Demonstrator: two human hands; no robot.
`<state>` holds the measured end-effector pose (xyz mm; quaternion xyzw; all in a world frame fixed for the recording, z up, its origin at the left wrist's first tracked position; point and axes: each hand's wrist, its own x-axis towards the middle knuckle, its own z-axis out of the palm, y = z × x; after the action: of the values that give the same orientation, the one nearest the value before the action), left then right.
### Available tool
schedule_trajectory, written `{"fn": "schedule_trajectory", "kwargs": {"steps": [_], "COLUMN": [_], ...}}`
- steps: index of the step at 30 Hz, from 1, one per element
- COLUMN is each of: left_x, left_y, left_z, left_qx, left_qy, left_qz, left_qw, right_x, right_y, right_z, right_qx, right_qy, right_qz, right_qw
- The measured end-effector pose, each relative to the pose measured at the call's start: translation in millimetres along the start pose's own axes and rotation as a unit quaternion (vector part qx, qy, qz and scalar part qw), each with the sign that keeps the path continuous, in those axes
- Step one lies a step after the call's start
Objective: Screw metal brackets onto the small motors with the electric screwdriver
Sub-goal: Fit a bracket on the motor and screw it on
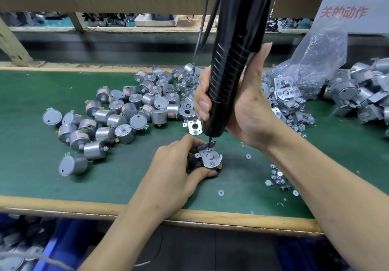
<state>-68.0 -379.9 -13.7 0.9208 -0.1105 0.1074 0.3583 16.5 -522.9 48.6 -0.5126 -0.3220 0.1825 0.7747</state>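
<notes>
Right now the right hand (244, 110) grips the black electric screwdriver (229, 64) around its lower barrel, fingers wrapped round the left side and thumb pointing up along the right. The tool stands nearly upright, tilted slightly, with its cables running up out of view. Its bit (208, 145) comes down onto a screw hole at the far edge of a metal bracket (210, 159), which lies flat on top of a small motor (194, 162).

The left hand (174, 169) holds that motor on the green mat (42, 165), fingers curled round its far side and thumb pressed against its near side. The motor body is mostly hidden in shadow under the hand and bracket. It sits near the middle of the bench, closer to the near wooden edge (63, 202) than to the heaps behind it.

To the left and farther back lies a loose heap of bare motors (117, 117), many on their sides. Just beyond the screwdriver's tip rests a single loose bracket (192, 125). On the right, a pile of brackets (284, 96) spills from a clear plastic bag (311, 60), and farther right is a cluster of motors with brackets already on them (362, 93).

Small washers (248, 156) are scattered on the mat to the right of the held motor, and a little clump of screws (277, 176) lies beside the right forearm. Below the bench at near left is a blue bin (59, 245).
</notes>
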Motion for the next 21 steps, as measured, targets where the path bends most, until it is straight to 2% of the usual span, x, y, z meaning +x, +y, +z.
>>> {"fn": "schedule_trajectory", "kwargs": {"steps": [8,21], "left_x": [0.6,0.9], "left_y": [-2.8,-4.7], "left_z": [2.2,4.9], "left_qx": [0.002,0.019], "left_qy": [-0.008,-0.005], "left_qz": [-0.006,-0.005], "left_qw": [1.000,1.000], "right_x": [1.4,4.1], "right_y": [4.0,8.9], "right_z": [5.1,12.0], "right_qx": [-0.024,-0.028], "right_qy": [-0.013,0.038], "right_qz": [-0.025,-0.005], "right_qw": [0.999,0.999]}}
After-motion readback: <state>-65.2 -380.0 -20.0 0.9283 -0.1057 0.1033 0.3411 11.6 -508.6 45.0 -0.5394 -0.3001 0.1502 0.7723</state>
